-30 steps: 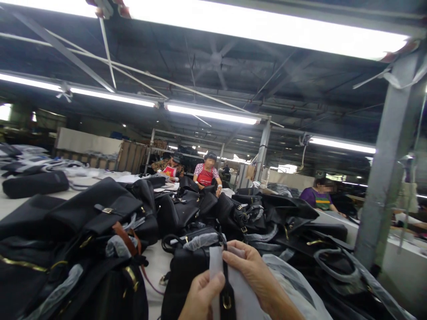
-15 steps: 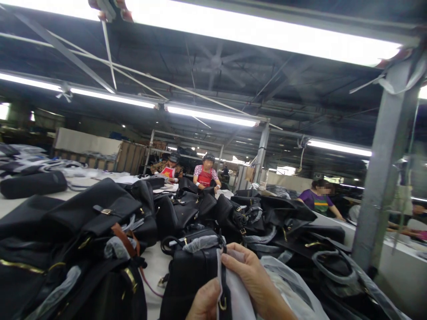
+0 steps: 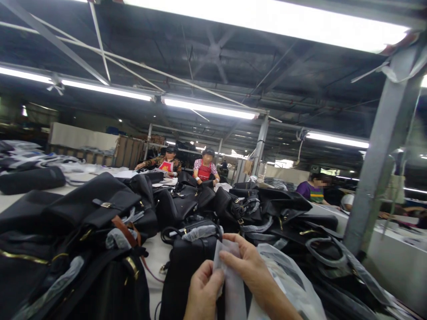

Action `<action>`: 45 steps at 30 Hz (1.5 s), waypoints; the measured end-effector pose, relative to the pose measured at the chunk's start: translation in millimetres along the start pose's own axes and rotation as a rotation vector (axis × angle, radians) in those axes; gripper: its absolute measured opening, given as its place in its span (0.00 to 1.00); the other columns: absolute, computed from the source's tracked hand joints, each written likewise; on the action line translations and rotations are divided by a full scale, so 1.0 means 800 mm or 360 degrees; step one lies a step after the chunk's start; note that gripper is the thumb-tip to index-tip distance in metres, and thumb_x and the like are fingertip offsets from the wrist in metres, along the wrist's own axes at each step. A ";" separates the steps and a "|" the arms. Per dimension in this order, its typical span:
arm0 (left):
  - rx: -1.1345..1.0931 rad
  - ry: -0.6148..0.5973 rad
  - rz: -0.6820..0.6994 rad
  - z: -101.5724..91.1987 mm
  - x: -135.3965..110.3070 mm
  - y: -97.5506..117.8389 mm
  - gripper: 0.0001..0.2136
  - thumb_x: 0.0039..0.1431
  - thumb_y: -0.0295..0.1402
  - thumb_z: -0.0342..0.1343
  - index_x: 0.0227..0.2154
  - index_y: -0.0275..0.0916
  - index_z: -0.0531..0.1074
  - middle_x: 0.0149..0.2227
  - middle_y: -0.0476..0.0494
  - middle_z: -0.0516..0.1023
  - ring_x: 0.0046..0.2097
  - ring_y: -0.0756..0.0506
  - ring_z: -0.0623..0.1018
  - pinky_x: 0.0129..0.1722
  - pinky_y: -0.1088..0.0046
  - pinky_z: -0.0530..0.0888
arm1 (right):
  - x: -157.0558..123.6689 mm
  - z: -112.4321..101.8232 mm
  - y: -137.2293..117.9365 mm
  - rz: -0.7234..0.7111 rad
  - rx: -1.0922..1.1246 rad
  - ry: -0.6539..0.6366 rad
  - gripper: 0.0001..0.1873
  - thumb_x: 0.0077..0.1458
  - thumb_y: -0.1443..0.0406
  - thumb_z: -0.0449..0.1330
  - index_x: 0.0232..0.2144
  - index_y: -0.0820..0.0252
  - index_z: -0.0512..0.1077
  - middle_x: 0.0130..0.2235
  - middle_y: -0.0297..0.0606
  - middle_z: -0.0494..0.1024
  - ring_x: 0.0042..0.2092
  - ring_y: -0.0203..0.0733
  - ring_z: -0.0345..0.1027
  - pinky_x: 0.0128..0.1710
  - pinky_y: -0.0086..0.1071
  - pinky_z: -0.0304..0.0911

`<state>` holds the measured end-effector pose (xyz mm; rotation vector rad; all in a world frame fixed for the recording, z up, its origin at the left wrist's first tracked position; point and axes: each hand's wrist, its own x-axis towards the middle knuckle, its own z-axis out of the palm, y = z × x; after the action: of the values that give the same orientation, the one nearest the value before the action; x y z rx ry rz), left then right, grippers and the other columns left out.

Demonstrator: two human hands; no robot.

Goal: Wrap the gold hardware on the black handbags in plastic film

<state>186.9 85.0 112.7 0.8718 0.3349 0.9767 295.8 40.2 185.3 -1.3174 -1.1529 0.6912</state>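
Note:
At the bottom middle, my left hand (image 3: 204,291) and my right hand (image 3: 248,269) both pinch a white sheet of wrapping paper (image 3: 232,289), fingers closed on it. The paper lies over a dark strap whose lower part shows between my hands. Right behind my hands stands a black handbag (image 3: 187,271) with its handles wrapped in clear plastic. A crumpled plastic bag (image 3: 287,284) lies under my right wrist.
Piles of black handbags (image 3: 100,209) with gold fittings cover the long white table (image 3: 156,260) on both sides. Three people sit working at the far end (image 3: 204,166) and at the right (image 3: 312,189). A grey steel post (image 3: 380,151) stands at right.
The white paper has been drawn across the strap, so the strap and its gold ring are now mostly covered. My hands have come closer together; the view has tipped slightly down.

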 end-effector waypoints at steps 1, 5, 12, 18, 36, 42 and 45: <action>-0.0057 -0.0015 -0.0054 0.002 -0.002 0.001 0.22 0.37 0.48 0.73 0.26 0.36 0.74 0.21 0.53 0.72 0.23 0.53 0.67 0.26 0.78 0.61 | 0.000 0.000 -0.001 0.0023 0.0066 -0.0013 0.25 0.41 0.56 0.72 0.40 0.62 0.73 0.30 0.35 0.79 0.30 0.40 0.68 0.30 0.31 0.62; -0.0427 -0.0130 -0.0458 -0.001 -0.011 0.007 0.25 0.37 0.53 0.70 0.30 0.35 0.77 0.22 0.47 0.76 0.27 0.46 0.75 0.29 0.73 0.69 | -0.001 -0.001 0.000 0.0080 0.0328 -0.0123 0.24 0.40 0.54 0.73 0.35 0.62 0.72 0.29 0.33 0.77 0.28 0.36 0.66 0.30 0.29 0.61; -0.0293 -0.0174 -0.0256 -0.012 -0.019 0.004 0.20 0.38 0.40 0.74 0.31 0.34 0.77 0.24 0.45 0.78 0.25 0.49 0.74 0.28 0.75 0.69 | 0.000 0.000 0.004 0.0026 0.0221 -0.0075 0.25 0.38 0.52 0.75 0.32 0.62 0.73 0.25 0.29 0.74 0.26 0.33 0.62 0.26 0.25 0.58; 0.0021 -0.0049 -0.0083 -0.009 -0.022 0.013 0.21 0.37 0.45 0.73 0.25 0.33 0.75 0.21 0.50 0.74 0.23 0.53 0.68 0.23 0.79 0.63 | -0.003 -0.002 0.009 0.0031 0.0278 -0.0028 0.28 0.38 0.50 0.76 0.36 0.61 0.76 0.27 0.31 0.77 0.28 0.34 0.65 0.27 0.24 0.61; 0.0245 -0.0036 -0.0166 -0.007 -0.020 0.018 0.21 0.42 0.49 0.67 0.27 0.37 0.69 0.19 0.48 0.75 0.17 0.50 0.71 0.18 0.78 0.63 | -0.015 0.032 0.091 0.0367 0.0858 -0.0116 0.32 0.31 0.44 0.76 0.31 0.62 0.81 0.17 0.30 0.69 0.16 0.27 0.51 0.15 0.23 0.51; 0.0513 -0.0013 0.0214 -0.008 -0.016 0.010 0.19 0.47 0.48 0.66 0.29 0.35 0.74 0.22 0.51 0.72 0.22 0.52 0.70 0.20 0.80 0.64 | -0.017 0.047 0.082 0.0166 0.0722 0.0060 0.27 0.42 0.44 0.72 0.26 0.62 0.76 0.22 0.32 0.71 0.23 0.33 0.60 0.24 0.25 0.58; 0.0597 -0.0037 0.0228 -0.010 -0.019 0.007 0.20 0.51 0.49 0.64 0.36 0.34 0.75 0.25 0.48 0.75 0.24 0.50 0.71 0.20 0.79 0.64 | -0.017 0.052 0.074 0.0122 0.0563 0.0105 0.29 0.42 0.41 0.69 0.22 0.59 0.69 0.19 0.27 0.64 0.21 0.32 0.54 0.21 0.25 0.52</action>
<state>170.3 78.2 110.2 1.2608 0.4490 1.0526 265.3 54.2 119.3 -1.0789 -0.8822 0.8581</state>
